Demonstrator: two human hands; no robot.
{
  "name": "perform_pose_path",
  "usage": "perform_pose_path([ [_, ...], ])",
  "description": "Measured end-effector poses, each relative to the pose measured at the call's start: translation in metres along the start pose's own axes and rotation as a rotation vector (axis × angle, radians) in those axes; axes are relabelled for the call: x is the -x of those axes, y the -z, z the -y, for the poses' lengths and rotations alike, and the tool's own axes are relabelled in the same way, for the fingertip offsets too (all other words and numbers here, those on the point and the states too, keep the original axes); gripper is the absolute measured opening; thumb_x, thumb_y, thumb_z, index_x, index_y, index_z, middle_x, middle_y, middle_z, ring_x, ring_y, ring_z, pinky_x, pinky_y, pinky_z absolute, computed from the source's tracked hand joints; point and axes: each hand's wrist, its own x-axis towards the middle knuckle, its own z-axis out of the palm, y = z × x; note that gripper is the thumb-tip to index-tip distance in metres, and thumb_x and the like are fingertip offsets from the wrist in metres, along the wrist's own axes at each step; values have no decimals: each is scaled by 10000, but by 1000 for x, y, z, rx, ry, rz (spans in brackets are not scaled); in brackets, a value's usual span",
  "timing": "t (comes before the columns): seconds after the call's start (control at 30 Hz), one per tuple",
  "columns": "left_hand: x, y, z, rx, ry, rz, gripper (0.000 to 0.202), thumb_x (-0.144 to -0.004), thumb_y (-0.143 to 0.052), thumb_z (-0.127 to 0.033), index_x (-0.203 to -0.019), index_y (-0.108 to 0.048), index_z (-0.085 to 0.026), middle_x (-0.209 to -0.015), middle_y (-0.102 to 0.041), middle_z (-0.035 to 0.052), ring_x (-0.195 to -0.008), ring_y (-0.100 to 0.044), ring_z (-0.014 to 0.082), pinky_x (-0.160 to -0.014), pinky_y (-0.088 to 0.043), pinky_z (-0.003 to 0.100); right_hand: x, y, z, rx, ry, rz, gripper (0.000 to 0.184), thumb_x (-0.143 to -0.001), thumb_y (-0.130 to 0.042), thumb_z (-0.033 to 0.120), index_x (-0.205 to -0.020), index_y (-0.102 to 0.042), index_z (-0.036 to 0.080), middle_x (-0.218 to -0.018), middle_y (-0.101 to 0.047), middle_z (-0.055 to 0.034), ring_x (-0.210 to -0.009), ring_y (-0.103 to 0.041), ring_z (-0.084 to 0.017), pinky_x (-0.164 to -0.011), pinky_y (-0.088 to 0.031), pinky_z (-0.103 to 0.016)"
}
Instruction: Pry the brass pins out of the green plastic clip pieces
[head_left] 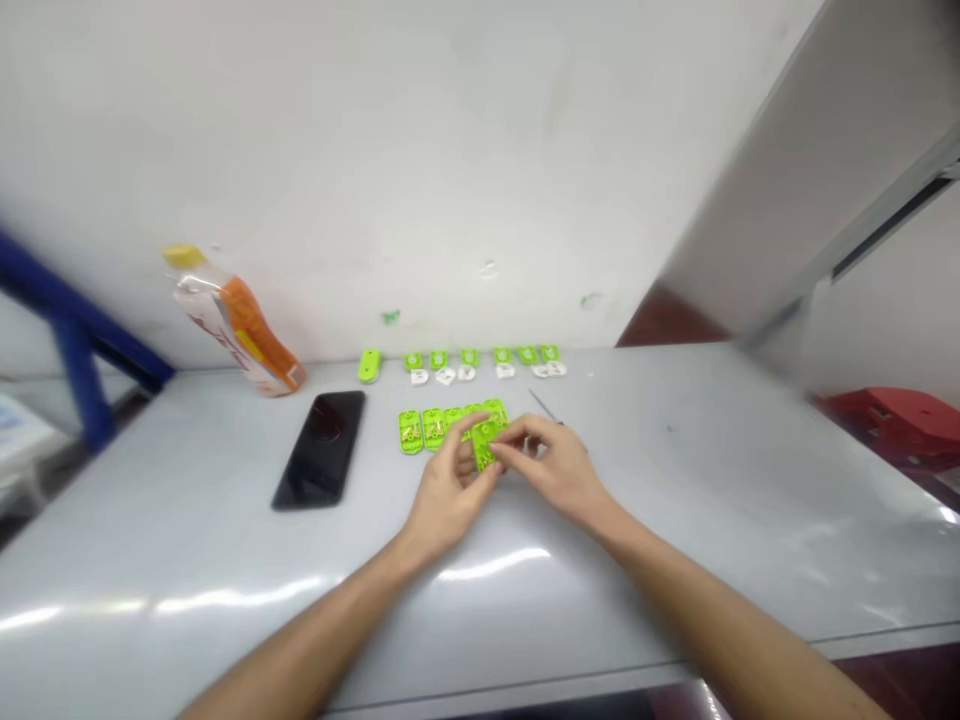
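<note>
**Both hands grip a lime-green plastic piece (486,445)**

To the right of the black smartphone (321,450), the left hand (450,490) and right hand (551,470) are curled closed, pinching the piece from both sides over the desk (675,500). It overlaps the end of a row of matching green pieces (431,430), which the left hand partly hides. Fingers cover much of the held piece, so its details are hard to make out. A thin metal pin (541,403) lies farther right of the phone, just beyond the right hand.
</note>
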Motion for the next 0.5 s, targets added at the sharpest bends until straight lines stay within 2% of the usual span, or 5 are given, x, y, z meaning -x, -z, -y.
perform_pose_path([
  [0.13,0,2,-1,-16,15,16,515,-816,-602,-276,-1292,-415,-227,-630,-494,-42,-562,-512,103,-536,-406,209,-4,1,-2,-127,-110,14,96,-726,-667,264,-716,-612,186,-641,-575,23,-593,-501,-116,-559,-402,-257],
  [0.3,-3,5,-4,97,107,86,566,-789,-633,-293,-1299,-396,-231,-725,-595,2,-702,-639,167,-517,-431,204,-10,2,-11,-235,-208,49,257,-650,-735,328,-699,-523,190,-579,-359,82,-521,-383,-81,-492,-336,-228],
  [0.4,-10,12,-5,219,133,68,625,-756,-669,-310,-1302,-376,-228,-880,-658,61,-725,-673,196,-466,-416,193,-11,2,-14,-322,-154,1,249,-735,-666,386,-792,-507,202,-661,-466,53,-594,-472,-101,-562,-392,-245],
  [0.47,-16,18,-5,288,117,-51,639,-741,-685,-303,-1296,-377,-227,-1036,-657,109,-743,-678,196,-450,-401,183,-8,-1,-14,-269,-97,-10,204,-813,-579,400,-827,-525,204,-739,-551,17,-665,-525,-123,-612,-418,-264],
  [0.5,-19,21,-5,311,105,-120,639,-733,-694,-294,-1288,-383,-227,-1085,-648,122,-744,-678,191,-446,-394,178,-6,-4,-14,-194,-64,34,192,-834,-553,394,-825,-549,202,-761,-577,3,-683,-536,-131,-626,-423,-271],
])
